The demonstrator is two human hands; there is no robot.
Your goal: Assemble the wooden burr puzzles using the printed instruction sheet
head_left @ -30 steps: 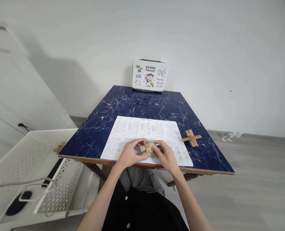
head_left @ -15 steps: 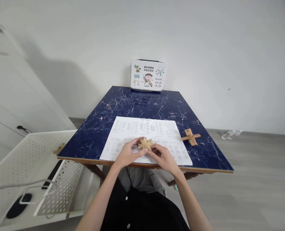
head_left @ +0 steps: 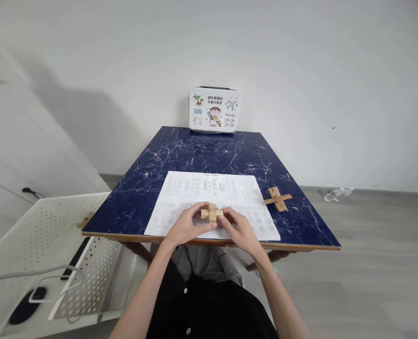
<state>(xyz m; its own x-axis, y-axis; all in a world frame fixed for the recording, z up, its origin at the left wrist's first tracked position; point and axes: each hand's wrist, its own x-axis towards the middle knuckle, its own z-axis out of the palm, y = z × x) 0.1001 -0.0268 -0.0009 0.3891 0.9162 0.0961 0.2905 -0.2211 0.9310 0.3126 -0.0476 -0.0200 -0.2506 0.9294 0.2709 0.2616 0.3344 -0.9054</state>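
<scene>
A small pale wooden burr puzzle [head_left: 212, 214], with crossed interlocking blocks, is held between my two hands above the front of a printed paper sheet [head_left: 180, 188]. My left hand [head_left: 189, 223] is closed round its left side, thumb along the near edge. On the other side, my right hand [head_left: 240, 228] pinches the puzzle's right end with thumb and fingers. Some fingertips are hidden behind the blocks. To the right of the sheet, a second, browner wooden cross-shaped puzzle [head_left: 277, 199] with a dark mark on top lies on the blue table.
A white cartoon-printed case [head_left: 214, 110] stands at the back of the blue marbled table [head_left: 209, 153], against the wall. At the left is a white perforated bin [head_left: 28, 235] with a cable and a dark object. A clear plastic item [head_left: 338, 193] lies on the floor at right.
The burr puzzle has been turned in my hands, so its arms now point left and right instead of slantwise. Both hands stay on it. The view has shifted slightly.
</scene>
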